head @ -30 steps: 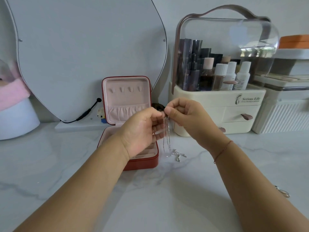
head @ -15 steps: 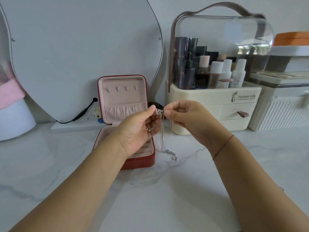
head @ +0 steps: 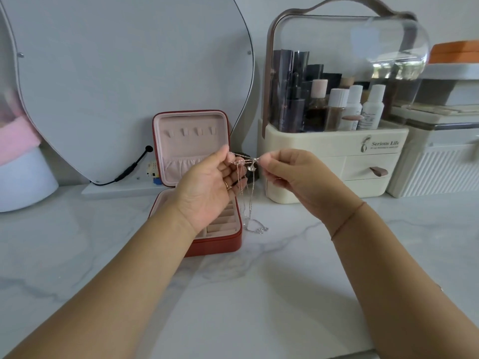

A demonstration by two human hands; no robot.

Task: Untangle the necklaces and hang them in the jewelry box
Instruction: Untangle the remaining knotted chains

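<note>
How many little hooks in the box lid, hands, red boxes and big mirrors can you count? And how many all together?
Small pink hook tabs in the lid: 4
Hands pinching the tangled silver necklaces: 2, left hand and right hand
Open red jewelry box with pink lining: 1
Large curved frameless mirror: 1
Total: 8

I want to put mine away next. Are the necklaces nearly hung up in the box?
Not yet. Done: the red jewelry box with pink lining stands open. In hand: left hand and right hand pinch the thin silver necklace chains, tangled together between them. Left: untangling, then hanging; the lid's small pink hooks are bare.
</note>
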